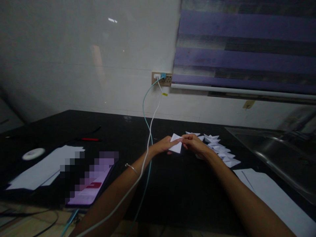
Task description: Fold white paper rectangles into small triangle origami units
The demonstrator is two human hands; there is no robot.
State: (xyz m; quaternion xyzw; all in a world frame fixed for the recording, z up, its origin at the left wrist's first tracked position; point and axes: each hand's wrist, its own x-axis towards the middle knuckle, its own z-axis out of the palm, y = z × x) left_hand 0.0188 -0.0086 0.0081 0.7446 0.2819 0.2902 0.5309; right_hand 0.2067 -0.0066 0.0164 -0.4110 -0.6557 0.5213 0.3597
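Note:
A small folded piece of white paper (175,147) is held up over the dark counter between my two hands. My left hand (165,144) grips its left side, thumb lying across the front. At the upper right edge of the paper, the fingers of my right hand (194,144) are pinched on it. Just beyond my right hand, several folded white paper boats (223,154) stand in rows, some partly hidden behind that hand and wrist.
White paper sheets (269,194) lie at right beside a metal sink (283,154). More sheets (46,168), a round white object (34,153), a red pen-like object (90,139) and a lit phone or tablet (86,194) are at left. A white cable (148,148) crosses before my left arm from the wall socket (168,79).

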